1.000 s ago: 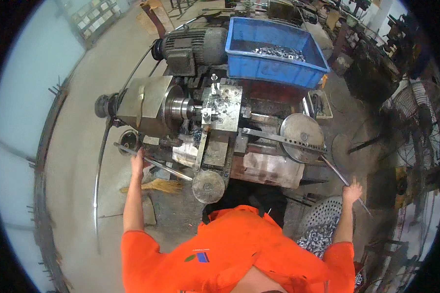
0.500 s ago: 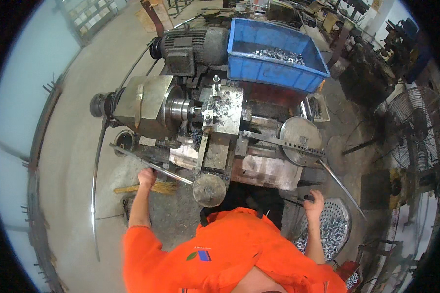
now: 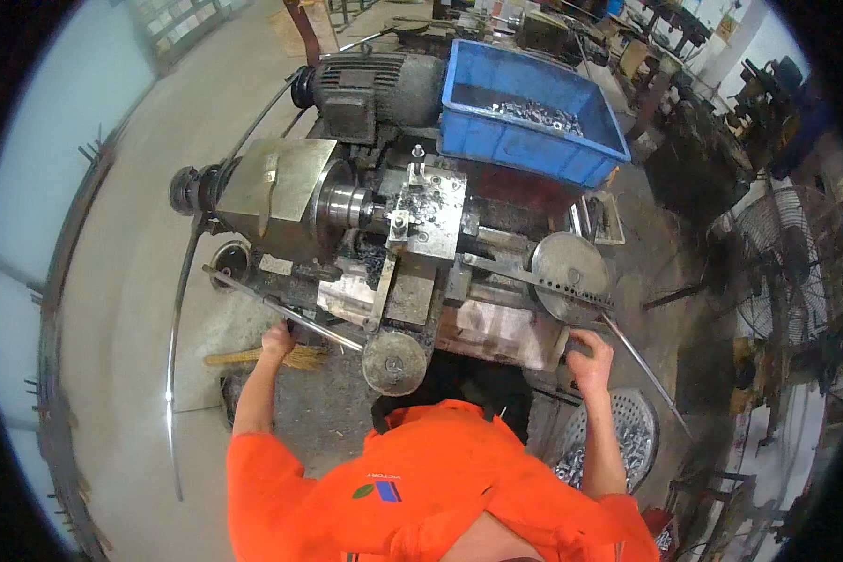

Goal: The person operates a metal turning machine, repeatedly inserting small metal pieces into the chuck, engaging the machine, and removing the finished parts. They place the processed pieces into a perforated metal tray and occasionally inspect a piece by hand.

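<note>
Low at the left of a small lathe [image 3: 431, 242], my left hand [image 3: 277, 340] is closed round something dark, mostly hidden by the fingers. A long metal lever [image 3: 311, 325] runs just above it to a round metal disc [image 3: 393, 363]. My right hand [image 3: 590, 363] is at the front right edge of the machine, its fingers curled beside a short greyish bar-like piece [image 3: 560, 345]. What lies inside these fingers is too small to make out. The lathe's chuck [image 3: 348, 207] faces a tool block [image 3: 433, 217] strewn with dark metal chips.
Behind the lathe stand a motor [image 3: 375, 89] and a blue crate [image 3: 534, 140] partly filled with small metal parts. A perforated pan [image 3: 650, 426] of similar parts sits below my right forearm. A straw broom [image 3: 244, 356] lies at the left, and a fan [image 3: 782, 253] stands at the right.
My right hand has moved up and slightly left, from a dark knob above the pan to the machine's front edge. The left hand keeps its place by the lever. The whole view has shifted slightly.
</note>
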`<state>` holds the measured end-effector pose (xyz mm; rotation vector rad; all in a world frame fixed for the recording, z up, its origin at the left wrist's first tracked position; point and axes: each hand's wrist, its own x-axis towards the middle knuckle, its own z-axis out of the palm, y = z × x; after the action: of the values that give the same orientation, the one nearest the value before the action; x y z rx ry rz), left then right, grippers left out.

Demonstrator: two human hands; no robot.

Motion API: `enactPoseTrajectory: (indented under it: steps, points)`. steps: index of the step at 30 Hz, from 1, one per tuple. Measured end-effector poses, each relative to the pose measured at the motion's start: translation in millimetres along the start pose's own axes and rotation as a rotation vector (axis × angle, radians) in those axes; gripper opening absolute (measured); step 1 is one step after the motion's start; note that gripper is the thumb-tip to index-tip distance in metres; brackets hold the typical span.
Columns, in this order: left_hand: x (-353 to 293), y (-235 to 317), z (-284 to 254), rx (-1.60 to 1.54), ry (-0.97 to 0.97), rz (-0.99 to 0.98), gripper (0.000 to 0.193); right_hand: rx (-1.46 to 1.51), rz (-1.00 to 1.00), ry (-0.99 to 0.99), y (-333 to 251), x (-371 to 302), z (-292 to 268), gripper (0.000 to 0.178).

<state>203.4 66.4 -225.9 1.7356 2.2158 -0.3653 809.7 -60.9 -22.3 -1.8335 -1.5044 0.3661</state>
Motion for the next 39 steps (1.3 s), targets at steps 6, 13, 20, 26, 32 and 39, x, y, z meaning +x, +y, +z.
enactPoseTrajectory:
  steps: [6,13,20,26,32,39]
  points:
    - [-1.5,-50.8,-16.9,-0.451,-0.149,0.101,0.043,-0.004,-0.5,-0.174,-119.2,91.8,32.6,0.042]
    - [-105.9,-91.5,-206.5,-0.477,0.578,0.024,0.031,-0.227,-0.905,-0.372,-247.6,157.8,129.4,0.043]
    - [-132.1,-181.0,-164.3,-0.443,0.469,-0.351,0.043,-0.448,-0.811,-0.328,-260.6,165.9,179.4,0.057]
    - [-117.6,-193.5,-168.8,-0.337,0.522,-0.354,0.063,-0.289,-0.755,-0.344,-250.1,172.5,162.2,0.054]
    - [-97.9,-216.5,-163.9,-0.254,0.569,-0.43,0.065,-0.379,-0.715,-0.578,-257.6,170.7,181.4,0.042]
    - [-124.4,-157.9,-154.7,-0.314,0.585,-0.519,0.065,-0.149,-0.777,-0.153,-273.2,182.5,172.5,0.046]
